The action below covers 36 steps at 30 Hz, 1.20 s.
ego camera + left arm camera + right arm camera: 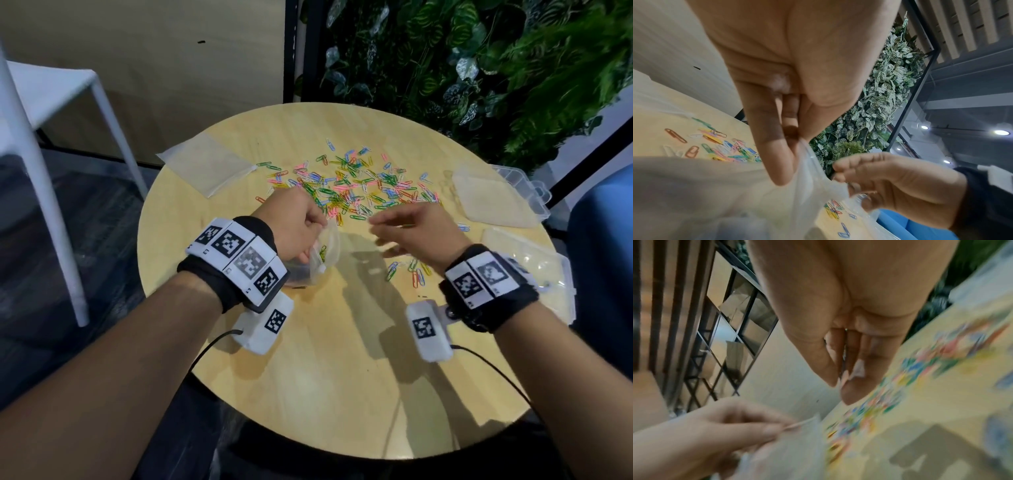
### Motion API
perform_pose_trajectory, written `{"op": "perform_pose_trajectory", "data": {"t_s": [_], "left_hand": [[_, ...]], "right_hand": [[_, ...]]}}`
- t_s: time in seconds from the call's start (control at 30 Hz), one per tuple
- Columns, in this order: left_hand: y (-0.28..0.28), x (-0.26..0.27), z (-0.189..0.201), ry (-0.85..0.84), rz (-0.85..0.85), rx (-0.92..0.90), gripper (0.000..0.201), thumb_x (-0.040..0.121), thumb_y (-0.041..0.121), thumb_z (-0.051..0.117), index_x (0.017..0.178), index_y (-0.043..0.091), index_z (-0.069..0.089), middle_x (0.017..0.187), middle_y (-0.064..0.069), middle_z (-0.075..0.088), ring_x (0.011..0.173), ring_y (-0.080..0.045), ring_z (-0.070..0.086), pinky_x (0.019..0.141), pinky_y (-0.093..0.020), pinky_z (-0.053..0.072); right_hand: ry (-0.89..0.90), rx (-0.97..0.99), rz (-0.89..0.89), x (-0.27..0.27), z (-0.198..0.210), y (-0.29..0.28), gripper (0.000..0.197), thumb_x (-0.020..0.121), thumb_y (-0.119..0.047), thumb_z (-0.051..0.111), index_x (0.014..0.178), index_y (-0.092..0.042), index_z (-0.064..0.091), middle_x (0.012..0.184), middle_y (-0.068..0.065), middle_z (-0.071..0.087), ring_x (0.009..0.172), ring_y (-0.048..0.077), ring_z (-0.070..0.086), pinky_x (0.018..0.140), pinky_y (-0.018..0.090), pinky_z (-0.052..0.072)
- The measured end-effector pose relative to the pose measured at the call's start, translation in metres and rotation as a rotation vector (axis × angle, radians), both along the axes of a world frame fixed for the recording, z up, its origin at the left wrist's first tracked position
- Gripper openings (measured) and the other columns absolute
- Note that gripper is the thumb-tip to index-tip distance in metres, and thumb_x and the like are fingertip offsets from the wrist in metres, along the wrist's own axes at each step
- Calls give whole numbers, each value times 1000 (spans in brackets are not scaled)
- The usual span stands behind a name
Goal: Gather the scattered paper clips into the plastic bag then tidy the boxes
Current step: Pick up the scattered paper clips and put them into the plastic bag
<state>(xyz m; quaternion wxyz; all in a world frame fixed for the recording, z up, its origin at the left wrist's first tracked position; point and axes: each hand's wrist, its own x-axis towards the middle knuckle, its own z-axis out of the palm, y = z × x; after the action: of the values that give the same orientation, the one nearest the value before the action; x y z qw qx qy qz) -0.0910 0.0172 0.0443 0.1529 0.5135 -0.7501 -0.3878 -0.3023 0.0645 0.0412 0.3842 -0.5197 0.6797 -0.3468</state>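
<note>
Left hand [294, 226] fingers pinch plastic bag [322, 253] rim above bench [308, 359]; right hand [418, 229] fingers loosely extended, empty; paper clips [352, 185] scattered beyond.

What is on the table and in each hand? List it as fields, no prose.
table: round, wooden
clips: coloured, most scattered across the far half; a few near the right wrist
bag: clear, some clips inside, rim pinched by the left hand
right hand: above the table beside the bag, blurred, grip unclear
spare bags: flat, far left and right
boxes: clear plastic, right edge
</note>
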Motion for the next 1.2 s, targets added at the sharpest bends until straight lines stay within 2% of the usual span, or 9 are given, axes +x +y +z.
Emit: {"op": "perform_pose_trajectory", "data": {"t_s": [0.17,0.23,0.33,0.43,0.53,0.87,0.97,1.07,1.2], "left_hand": [[-1,9,-3,1,2,27,21,98,8,54,109,5,72,76,-21,74,66,-32,74,66,-42,64],[-2,12,-4,3,16,37,22,98,8,54,109,6,72,76,-20,74,66,-31,75,66,-42,64],[-3,15,-3,6,27,45,22,98,8,54,111,7,72,77,-19,74,67,-31,74,66,-42,64],[-5,19,0,2,38,65,22,98,7,53,110,10,71,79,-17,74,68,-29,75,66,-40,64],[-9,25,4,-2,34,71,22,98,8,52,110,10,71,79,-19,74,68,-30,75,68,-40,64],[-20,52,4,23,84,59,21,97,6,53,108,9,71,73,-21,73,66,-33,74,69,-42,63],[-20,58,1,24,104,76,22,97,5,52,109,8,69,72,-21,72,66,-34,74,68,-44,63],[-19,61,0,4,105,101,22,97,5,51,111,9,67,73,-20,73,66,-34,74,68,-44,63],[-18,63,3,-24,114,110,19,97,10,53,107,10,69,71,-17,74,65,-31,75,68,-42,63]], "right_hand": [[741,545,-26,-48,-16,19,92,57,-51,85,129,-5,49,124,16,58,105,32,61,90,43,53],[873,612,25,-46,-24,24,83,61,-58,79,118,-4,52,116,16,55,111,32,51,90,39,48],[745,450,-76,-39,-36,16,73,57,-58,82,106,-9,58,109,11,60,95,27,54,71,31,44],[634,257,-164,-18,-53,1,72,65,-50,81,122,-11,61,114,7,65,99,24,61,78,28,48],[699,156,-142,7,-57,-18,61,72,-49,76,114,-5,65,108,12,68,99,28,63,87,37,52],[950,328,101,53,-45,-98,72,84,-57,58,140,-15,42,135,14,48,114,30,55,83,32,47],[1018,295,164,60,-48,-103,54,89,-43,58,136,-16,51,133,14,49,117,28,52,92,34,49],[1083,229,171,65,-46,-104,28,94,-25,54,114,-12,68,113,10,66,103,26,62,89,32,54],[1056,222,103,56,-46,-95,20,91,-15,53,102,-6,68,88,12,59,63,21,51,63,29,48]]}}
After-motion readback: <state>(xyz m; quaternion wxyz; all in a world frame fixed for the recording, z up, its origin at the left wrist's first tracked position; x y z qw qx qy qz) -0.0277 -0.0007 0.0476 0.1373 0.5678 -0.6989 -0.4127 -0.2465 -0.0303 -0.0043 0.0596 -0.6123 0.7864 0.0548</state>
